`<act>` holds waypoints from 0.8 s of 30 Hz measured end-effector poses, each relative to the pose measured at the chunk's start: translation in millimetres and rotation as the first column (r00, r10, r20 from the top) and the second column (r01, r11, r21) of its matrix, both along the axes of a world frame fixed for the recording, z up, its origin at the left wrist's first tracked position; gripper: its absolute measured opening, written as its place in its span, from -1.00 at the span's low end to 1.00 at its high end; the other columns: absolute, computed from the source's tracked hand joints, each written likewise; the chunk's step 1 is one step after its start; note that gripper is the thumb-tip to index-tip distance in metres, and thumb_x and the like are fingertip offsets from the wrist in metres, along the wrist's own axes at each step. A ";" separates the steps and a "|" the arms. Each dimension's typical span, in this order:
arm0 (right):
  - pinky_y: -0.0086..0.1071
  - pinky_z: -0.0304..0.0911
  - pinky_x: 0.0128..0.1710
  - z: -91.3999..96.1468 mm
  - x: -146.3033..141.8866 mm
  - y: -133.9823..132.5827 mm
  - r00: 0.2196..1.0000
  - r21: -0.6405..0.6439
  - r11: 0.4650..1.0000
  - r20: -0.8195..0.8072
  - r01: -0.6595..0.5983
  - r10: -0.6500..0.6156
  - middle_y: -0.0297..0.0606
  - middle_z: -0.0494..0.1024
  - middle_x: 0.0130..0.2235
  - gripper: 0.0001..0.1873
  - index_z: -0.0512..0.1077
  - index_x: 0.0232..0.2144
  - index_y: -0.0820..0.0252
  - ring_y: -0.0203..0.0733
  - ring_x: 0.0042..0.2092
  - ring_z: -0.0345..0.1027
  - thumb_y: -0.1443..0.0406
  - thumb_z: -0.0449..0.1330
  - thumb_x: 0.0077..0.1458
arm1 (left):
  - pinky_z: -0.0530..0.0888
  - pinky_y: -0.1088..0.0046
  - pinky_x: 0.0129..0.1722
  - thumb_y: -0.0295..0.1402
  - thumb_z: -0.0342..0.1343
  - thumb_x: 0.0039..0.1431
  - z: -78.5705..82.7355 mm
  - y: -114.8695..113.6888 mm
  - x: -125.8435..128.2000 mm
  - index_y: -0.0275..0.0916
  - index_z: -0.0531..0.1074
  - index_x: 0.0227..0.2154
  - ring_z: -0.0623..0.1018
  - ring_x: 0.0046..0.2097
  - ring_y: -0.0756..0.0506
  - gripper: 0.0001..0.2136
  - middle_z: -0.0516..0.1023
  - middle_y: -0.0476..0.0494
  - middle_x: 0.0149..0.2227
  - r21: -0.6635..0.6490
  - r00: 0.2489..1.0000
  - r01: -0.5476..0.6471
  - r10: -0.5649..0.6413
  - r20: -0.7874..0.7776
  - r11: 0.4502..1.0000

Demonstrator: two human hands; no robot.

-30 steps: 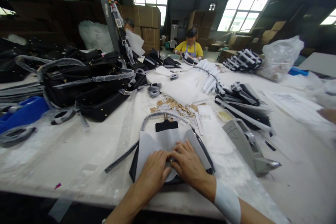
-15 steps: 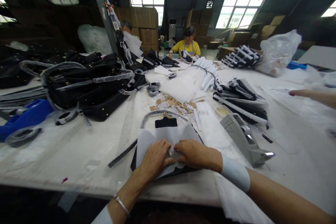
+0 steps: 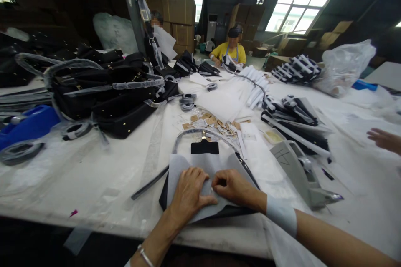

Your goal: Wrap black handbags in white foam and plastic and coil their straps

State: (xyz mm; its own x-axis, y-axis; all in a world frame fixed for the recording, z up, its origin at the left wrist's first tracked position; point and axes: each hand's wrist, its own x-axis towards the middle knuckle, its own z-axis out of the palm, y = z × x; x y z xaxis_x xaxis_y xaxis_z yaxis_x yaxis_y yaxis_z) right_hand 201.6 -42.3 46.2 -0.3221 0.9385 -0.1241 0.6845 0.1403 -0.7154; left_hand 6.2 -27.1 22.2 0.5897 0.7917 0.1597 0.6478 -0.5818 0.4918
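Note:
A black handbag (image 3: 163,197) lies in front of me at the table's near edge, mostly covered by a white paper sheet (image 3: 179,169). Its handle (image 3: 181,137), wrapped in clear film, arches away from me. A black tab (image 3: 204,147) with a gold buckle shows past the sheet, and a thin dark strap (image 3: 149,182) sticks out left. My left hand (image 3: 189,192) rests on the paper, fingers spread and thumb out. Beside it, my right hand (image 3: 235,187) is closed in a pinch at the paper's middle; what its fingertips hold is too small to make out.
A grey tape dispenser (image 3: 293,171) stands to the right, a blue one (image 3: 29,127) far left. Black bags (image 3: 115,112) pile up at left. Brown tags (image 3: 216,123) lie beyond the handbag. Another person's hand (image 3: 384,139) reaches in at right; a co-worker (image 3: 230,52) sits opposite.
My right hand has closed into a pinch and my fingers have drawn slightly apart from the left hand. The view has shifted a little. The other person's hand at right has opened.

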 end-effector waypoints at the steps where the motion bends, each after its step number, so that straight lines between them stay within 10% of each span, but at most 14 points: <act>1: -0.51 0.18 -0.38 -3.7 0.4 -1.7 1.000 0.005 1.000 -0.003 0.023 -0.023 -0.34 0.59 -0.45 -0.80 0.54 -0.47 0.23 -0.30 -0.41 0.41 0.49 0.12 -0.09 | 0.36 0.13 -0.02 -0.04 0.42 -0.15 -1.5 -0.1 0.4 -0.16 0.41 -0.12 0.44 0.02 -0.25 -0.45 0.48 -0.11 -0.06 0.007 1.000 0.006 -0.006 0.011 1.000; 24: -0.49 0.16 -0.40 -0.5 -0.6 6.9 0.999 -0.157 0.987 -0.033 0.019 -0.024 -0.37 0.56 -0.47 -0.87 0.52 -0.49 0.21 -0.29 -0.42 0.38 0.41 0.15 -0.07 | 0.18 -0.10 0.28 -0.04 0.40 -0.12 -4.1 2.1 4.1 -0.17 0.40 -0.01 0.28 0.29 -0.33 -0.39 0.44 -0.24 0.13 0.037 0.999 0.040 -0.039 -0.033 0.998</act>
